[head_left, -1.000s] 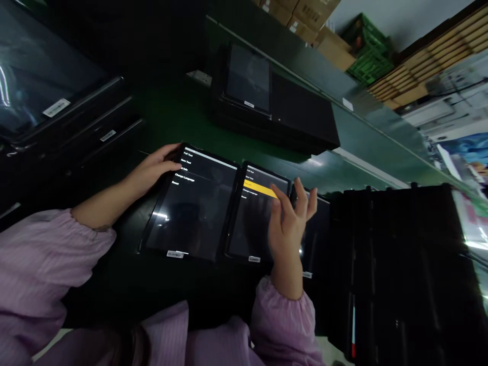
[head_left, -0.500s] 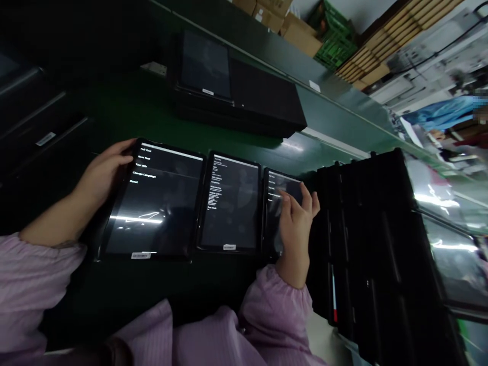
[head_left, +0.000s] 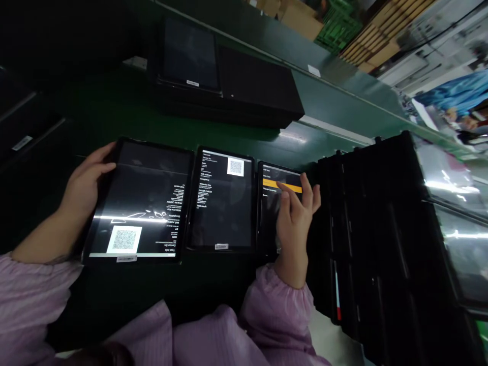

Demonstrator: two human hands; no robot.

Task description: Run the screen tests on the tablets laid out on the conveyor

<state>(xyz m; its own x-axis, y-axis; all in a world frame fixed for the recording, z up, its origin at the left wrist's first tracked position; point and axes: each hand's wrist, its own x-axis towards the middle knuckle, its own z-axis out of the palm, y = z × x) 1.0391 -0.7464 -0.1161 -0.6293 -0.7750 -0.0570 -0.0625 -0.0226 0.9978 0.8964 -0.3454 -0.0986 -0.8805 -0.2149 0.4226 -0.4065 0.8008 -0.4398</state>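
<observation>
Three tablets lie in a row on the dark green table. The left tablet [head_left: 143, 198] shows upside-down text and a QR code; my left hand [head_left: 86, 185] grips its left edge between thumb and fingers. On the middle tablet [head_left: 223, 203] there is upright text with a QR code at the top right. My right hand [head_left: 295, 216] is over the right tablet [head_left: 269, 218], its index fingertip at an orange highlighted menu line, the fingers apart and holding nothing. The hand hides part of that screen.
Behind the row, a dark tablet [head_left: 190, 56] rests on a black box [head_left: 259, 84]. Black trays [head_left: 366, 229] are stacked at the right, beside wrapped tablets [head_left: 461, 244]. More dark devices [head_left: 23, 122] lie at the far left. Cartons and a green crate [head_left: 339, 25] stand beyond the table.
The left and middle tablets now show QR codes, and the left screen's text has flipped upside down. An orange bar has appeared on the right tablet. The view has shifted slightly.
</observation>
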